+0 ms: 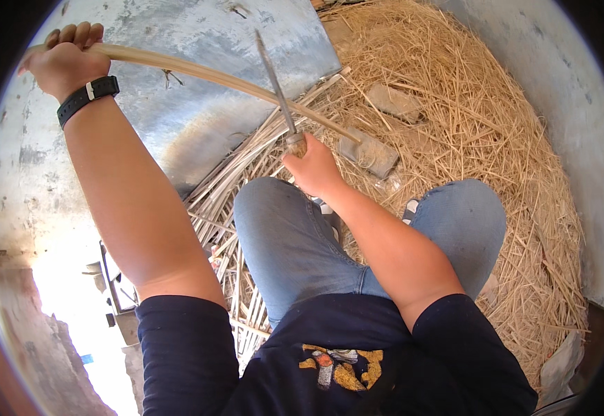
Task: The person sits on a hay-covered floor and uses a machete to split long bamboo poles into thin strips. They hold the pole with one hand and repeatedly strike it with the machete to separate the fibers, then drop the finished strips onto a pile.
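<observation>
My left hand (73,62), a dark watch on its wrist, is raised at the upper left and wrapped round one end of a long, pale bamboo strip (191,68). The strip bows down to the right, and its other end reaches a grey brick (378,157) on the floor. In front of my knees my right hand (314,168) grips the handle of a knife (272,76). Its narrow blade points up and crosses the strip in the picture; whether the two touch I cannot tell.
Pale shavings (475,125) cover the floor ahead and to the right, with another brick (393,102) among them. Split bamboo strips (227,170) lie in a pile by my left knee. Blue-grey walls (246,35) close in on both sides. Bright light enters at the lower left.
</observation>
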A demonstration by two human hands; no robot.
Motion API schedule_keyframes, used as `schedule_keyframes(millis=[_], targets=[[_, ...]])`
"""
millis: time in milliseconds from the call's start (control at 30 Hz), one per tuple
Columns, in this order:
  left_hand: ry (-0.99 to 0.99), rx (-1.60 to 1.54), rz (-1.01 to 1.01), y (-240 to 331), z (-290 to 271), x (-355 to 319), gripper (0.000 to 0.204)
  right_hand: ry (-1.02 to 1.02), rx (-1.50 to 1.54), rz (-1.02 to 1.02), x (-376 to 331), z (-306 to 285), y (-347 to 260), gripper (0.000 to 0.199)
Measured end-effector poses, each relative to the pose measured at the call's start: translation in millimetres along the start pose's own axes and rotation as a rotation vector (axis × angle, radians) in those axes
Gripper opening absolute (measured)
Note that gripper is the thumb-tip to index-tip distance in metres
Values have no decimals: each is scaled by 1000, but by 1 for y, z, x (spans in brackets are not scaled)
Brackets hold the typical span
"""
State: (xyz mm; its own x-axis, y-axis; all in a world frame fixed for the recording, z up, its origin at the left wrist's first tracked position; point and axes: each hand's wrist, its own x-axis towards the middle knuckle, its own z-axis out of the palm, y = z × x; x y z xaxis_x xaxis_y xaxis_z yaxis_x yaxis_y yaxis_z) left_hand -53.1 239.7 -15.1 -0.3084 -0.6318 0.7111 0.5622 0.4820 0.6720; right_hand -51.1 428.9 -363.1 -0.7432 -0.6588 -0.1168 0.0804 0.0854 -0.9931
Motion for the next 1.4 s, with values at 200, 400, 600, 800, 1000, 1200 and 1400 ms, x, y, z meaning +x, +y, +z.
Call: schedule_keyframes(millis=[200,400,600,800,1000,1200,1400], targets=[[-130,-36,-7,2,-4,3,59,-343,622,153,-1,-13,-18,13],[-280,-182,-26,7,-10,3,48,-739,995,232,-5,-37,-43,12],[-366,-426,-168,14,-8,4,37,-854,1082,209,-5,-43,-42,11],[-355,-474,-197,15,-8,2,33,-948,1126,242,-2,-49,-35,11],[-278,-402,-139,15,-6,-3,33,-910,1104,232,-3,-46,-33,12],[-488,-559,-206,9,-20,9,35,-893,1087,223,2,-44,-20,13],[-387,-504,-223,10,-33,18,28,-709,789,202,0,-45,-35,16]])
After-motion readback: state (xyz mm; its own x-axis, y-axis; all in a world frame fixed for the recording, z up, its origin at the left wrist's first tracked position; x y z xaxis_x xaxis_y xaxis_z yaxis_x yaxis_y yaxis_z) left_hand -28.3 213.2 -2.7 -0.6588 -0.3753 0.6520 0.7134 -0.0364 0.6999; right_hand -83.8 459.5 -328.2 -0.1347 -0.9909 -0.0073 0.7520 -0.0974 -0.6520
